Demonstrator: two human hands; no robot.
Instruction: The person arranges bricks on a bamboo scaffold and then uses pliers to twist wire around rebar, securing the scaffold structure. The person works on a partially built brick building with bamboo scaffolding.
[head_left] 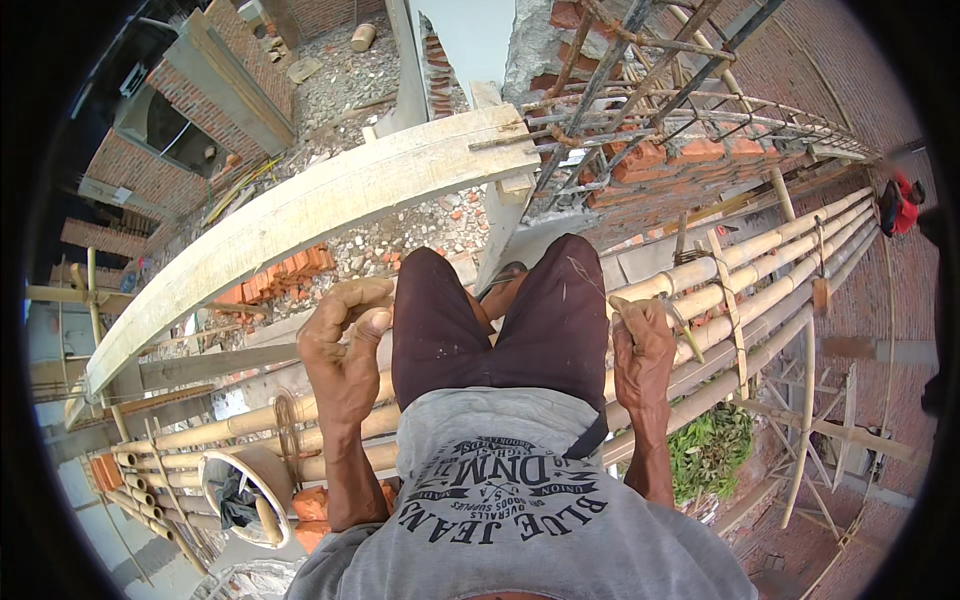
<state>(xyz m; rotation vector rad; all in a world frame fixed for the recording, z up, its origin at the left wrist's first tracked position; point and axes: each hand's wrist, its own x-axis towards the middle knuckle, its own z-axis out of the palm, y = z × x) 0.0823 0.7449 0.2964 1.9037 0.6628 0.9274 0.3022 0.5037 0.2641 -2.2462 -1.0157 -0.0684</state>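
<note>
My left hand is raised beside my left knee, its fingers curled in toward the thumb. Beside my right knee, my right hand has its fingers bent and drawn together. What either hand grips, if anything, is too small or hidden to make out. A narrow yellowish strip shows right beside the right hand; whether it touches the fingers I cannot tell. Beneath both hands runs a platform of bamboo poles. Past my knees, a long pale wooden beam stretches from far left toward the middle.
A white bucket with dark cloth and a tool handle inside stands at lower left, near loose bricks and a wire coil. Rusty rebar juts above a brick wall. Rubble lies far below. A person in red is at far right.
</note>
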